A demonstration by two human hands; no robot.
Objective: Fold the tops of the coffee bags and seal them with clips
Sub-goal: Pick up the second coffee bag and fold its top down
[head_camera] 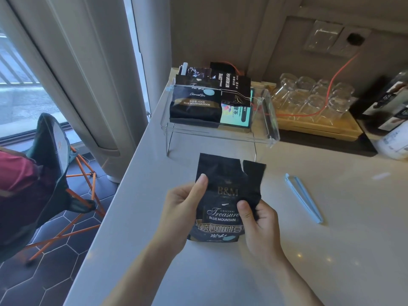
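1. Coffee bag (225, 195), black and matte, held upright over the pale bench (331, 250), its top edge unfolded, flat and torn with a notch near the right corner.
2. Left hand (183, 208) gripping the bag's left edge, thumb laid up the front; grip curled round the bag.
3. Right hand (258, 221) pinching the bag's right edge, thumb on the front.
4. Printed on the front: "B&M", "ORIGINAL Treasure", "BLUE MOUNTAIN", then large Chinese characters on a gold band.
5. Light blue clip (304, 198) lying on the bench, right of the bag and apart from it.
6. Behind, clear acrylic tray (268, 122) on legs, holding more black coffee bags (196, 104); legible there: "Charcoal fire", "BLUE MOUNTAIN FOOD", "NET WEIGHT".
7. Glass jars (313, 96) on a wooden tray further right.
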